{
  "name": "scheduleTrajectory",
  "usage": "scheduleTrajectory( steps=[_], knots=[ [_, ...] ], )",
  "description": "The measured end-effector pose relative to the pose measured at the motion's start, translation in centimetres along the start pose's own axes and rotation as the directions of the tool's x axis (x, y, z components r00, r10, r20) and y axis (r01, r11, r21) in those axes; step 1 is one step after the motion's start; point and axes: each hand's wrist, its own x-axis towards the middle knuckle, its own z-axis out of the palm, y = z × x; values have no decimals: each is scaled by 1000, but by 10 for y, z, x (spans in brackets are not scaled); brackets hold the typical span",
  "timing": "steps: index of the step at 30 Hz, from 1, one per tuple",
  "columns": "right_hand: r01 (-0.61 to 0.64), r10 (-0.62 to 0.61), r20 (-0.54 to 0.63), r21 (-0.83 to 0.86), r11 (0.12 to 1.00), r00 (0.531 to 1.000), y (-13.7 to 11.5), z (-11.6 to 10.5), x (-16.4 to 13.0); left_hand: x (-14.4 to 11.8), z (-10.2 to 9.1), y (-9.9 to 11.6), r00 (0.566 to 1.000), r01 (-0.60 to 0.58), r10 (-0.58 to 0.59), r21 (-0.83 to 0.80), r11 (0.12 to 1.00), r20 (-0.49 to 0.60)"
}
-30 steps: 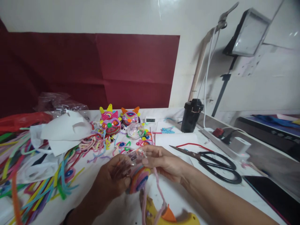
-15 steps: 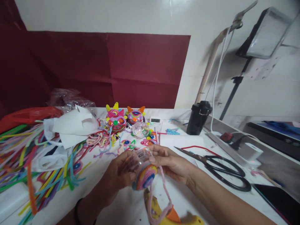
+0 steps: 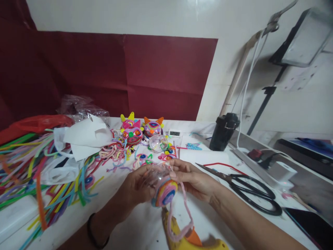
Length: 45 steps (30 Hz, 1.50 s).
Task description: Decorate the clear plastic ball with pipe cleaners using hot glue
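Between both hands is a clear plastic ball with coiled pipe cleaners in pink, yellow, orange and blue on its near side. My left hand is closed round its left part. On the right, my right hand pinches its upper right edge. A pink pipe cleaner trails from the ball in a loop. Below it lies a yellow glue gun with an orange trigger, partly behind the loop. The fingertips on the far side of the ball are hidden.
Pipe cleaners heap at the left, beside white paper. Decorated balls and another clear ball stand at the back. Large scissors, a black bottle, a power strip and a phone are at the right.
The view has shifted slightly, so everything sits a little further right. The ball has turned slightly in my hands, and both hands keep their hold on it.
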Motion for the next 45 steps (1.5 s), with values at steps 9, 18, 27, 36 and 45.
scheduleTrajectory(
  steps=[9,18,27,36,45],
  knots=[
    [40,-40,17,-15,999,999,1,-2,0,2,0,-3,1000,-3,4,30,1000,-22],
    [12,-12,-1,-22,1000,1000,3,-6,-1,3,-2,-4,1000,-5,4,29,1000,11],
    [2,-2,-10,-1,1000,1000,3,-5,1,1,-3,-2,998,-31,30,22,999,57],
    [-6,6,-17,1,1000,1000,4,-6,0,3,-4,-4,998,-43,40,58,997,54],
    [9,-9,0,-8,1000,1000,6,-11,2,4,-3,-7,1000,1,0,54,999,-2]
  ],
)
